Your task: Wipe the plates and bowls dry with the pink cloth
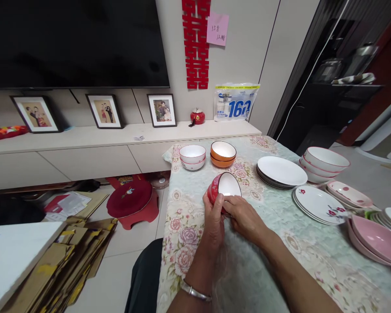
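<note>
A red patterned bowl (230, 184) with a white inside is tilted on its side above the table, its opening facing away to the right. My left hand (214, 217) is closed round its left side, thumb near the rim. My right hand (243, 215) grips the lower rim, with its fingertips partly hidden. A second red edge behind the first suggests stacked bowls, but I cannot tell for sure. Beyond them stand white bowls with pink rims (192, 161) and two stacked orange bowls (223, 161).
On the right are white plates (282, 169), flower plates (319, 204), large white bowls (326, 161), pink dishes (379, 239) and dotted dishes (350, 193). A floral cloth (185, 234) covers the table. A red stool (133, 204) and flattened cardboard (65, 256) are on the floor at left.
</note>
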The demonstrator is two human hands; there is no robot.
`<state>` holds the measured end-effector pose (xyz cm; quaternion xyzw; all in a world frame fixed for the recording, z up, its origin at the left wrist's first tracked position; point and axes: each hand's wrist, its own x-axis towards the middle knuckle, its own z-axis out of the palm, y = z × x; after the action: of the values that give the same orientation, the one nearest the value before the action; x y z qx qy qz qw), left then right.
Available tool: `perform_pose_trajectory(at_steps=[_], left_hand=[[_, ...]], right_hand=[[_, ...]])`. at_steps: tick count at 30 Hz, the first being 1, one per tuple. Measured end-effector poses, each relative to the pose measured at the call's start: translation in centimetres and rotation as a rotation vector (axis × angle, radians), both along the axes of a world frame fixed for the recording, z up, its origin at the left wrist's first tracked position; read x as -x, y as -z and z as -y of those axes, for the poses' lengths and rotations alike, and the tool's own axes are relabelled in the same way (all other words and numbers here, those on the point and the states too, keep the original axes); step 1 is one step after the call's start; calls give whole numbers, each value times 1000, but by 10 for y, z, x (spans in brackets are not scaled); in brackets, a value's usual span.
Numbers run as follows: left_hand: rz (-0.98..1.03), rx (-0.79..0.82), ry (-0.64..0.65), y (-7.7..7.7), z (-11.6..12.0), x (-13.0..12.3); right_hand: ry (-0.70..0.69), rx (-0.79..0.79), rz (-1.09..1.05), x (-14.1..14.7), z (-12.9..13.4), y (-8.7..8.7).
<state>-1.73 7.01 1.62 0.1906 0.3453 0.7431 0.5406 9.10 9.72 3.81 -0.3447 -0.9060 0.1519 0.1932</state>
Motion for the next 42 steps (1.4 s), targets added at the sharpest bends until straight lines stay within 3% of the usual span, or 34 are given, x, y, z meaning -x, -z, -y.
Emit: perform_pose_trajectory(at_steps=[5, 8, 13, 16, 19, 22, 25, 27, 29, 31, 33, 37, 42], left_hand=[[-10, -19, 38, -4, 2, -1], [-7, -10, 36, -7, 3, 0], [47, 32, 1, -5, 4, 3], [67, 84, 25, -5, 3, 3], [76, 119, 45, -7, 4, 2], [90, 164, 41, -8, 4, 3], [97, 159, 40, -11, 4, 4], [136, 168, 67, -15, 6, 5], [183, 199, 113, -19, 7, 7], [216, 232, 183, -21, 8, 7], [228, 255, 266, -21, 10, 6], [230, 291, 370, -20, 12, 3], [187, 222, 203, -19, 11, -3]], right_hand=[[45, 184, -287, 7, 5, -2], [-25, 245, -419, 9, 7, -8], [-166, 116, -88, 0, 5, -14], [-53, 1, 113, -8, 2, -11], [87, -108, 162, -16, -4, -7], [198, -177, 63, -28, -14, -2], [368, -179, -181, -41, -27, 5], [504, -86, -396, -46, -35, 9], [609, 162, -657, -45, -39, 11], [587, 491, -930, -40, -39, 9], [474, 722, -1120, -34, -36, 4], [334, 787, -1160, -27, -28, -2], [352, 896, -998, -23, -26, 9]])
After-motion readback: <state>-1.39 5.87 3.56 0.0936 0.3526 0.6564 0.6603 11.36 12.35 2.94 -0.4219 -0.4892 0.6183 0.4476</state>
